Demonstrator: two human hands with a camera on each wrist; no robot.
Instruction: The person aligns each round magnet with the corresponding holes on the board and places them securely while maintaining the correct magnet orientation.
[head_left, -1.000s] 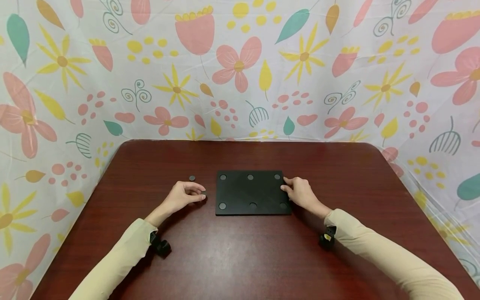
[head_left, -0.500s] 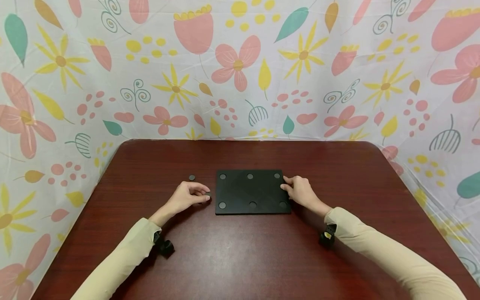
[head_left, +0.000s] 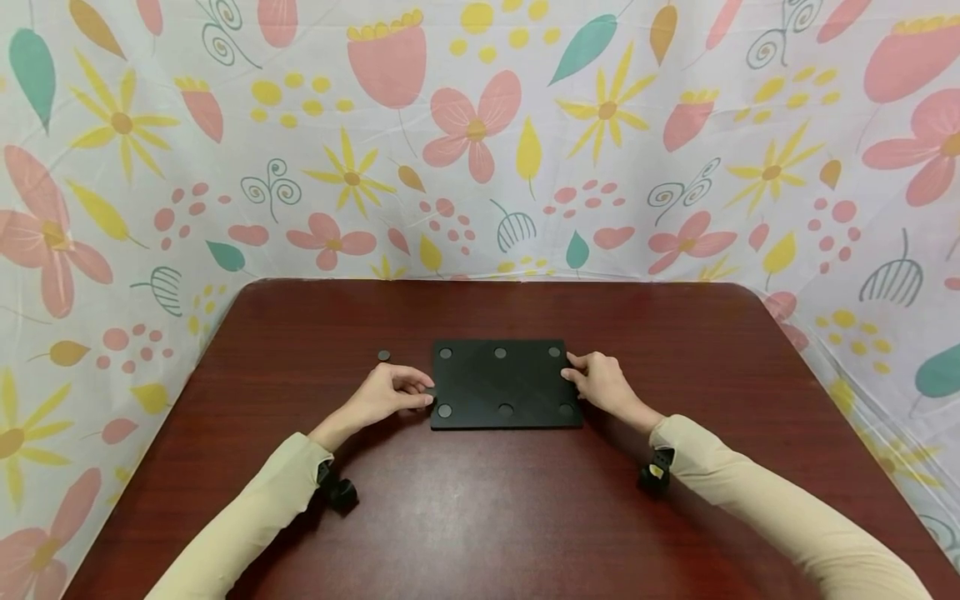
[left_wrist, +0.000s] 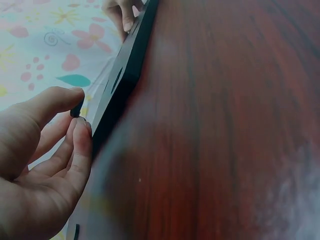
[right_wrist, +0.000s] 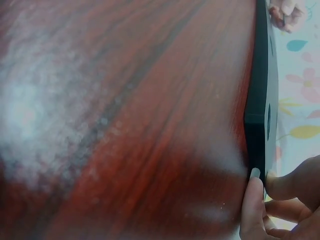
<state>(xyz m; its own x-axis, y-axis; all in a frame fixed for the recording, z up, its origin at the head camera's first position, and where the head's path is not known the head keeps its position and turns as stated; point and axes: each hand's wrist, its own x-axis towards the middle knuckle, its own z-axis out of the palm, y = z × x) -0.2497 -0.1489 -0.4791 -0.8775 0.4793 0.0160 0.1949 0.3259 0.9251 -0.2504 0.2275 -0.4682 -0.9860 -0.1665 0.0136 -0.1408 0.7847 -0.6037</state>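
Observation:
My left hand [head_left: 386,393] pinches a small dark disc [left_wrist: 77,107] between thumb and fingertips, at the left edge of a flat black board [head_left: 498,382]. Fingers mostly cover that disc in the head view. Round spots mark the board along its back and front edges; whether each is a hollow or a filled one is hard to tell. At the board's right edge, my right hand [head_left: 606,387] grips it, thumb on the top face and a finger against the side, as the right wrist view shows.
A loose dark disc [head_left: 384,356] lies on the brown wooden table [head_left: 480,517], behind my left hand and left of the board. A flower-patterned cloth [head_left: 480,225] hangs behind the table and at both sides.
My left hand has moved right with the pinched disc, from apart from the board to its left edge. The right hand and the board have stayed in place.

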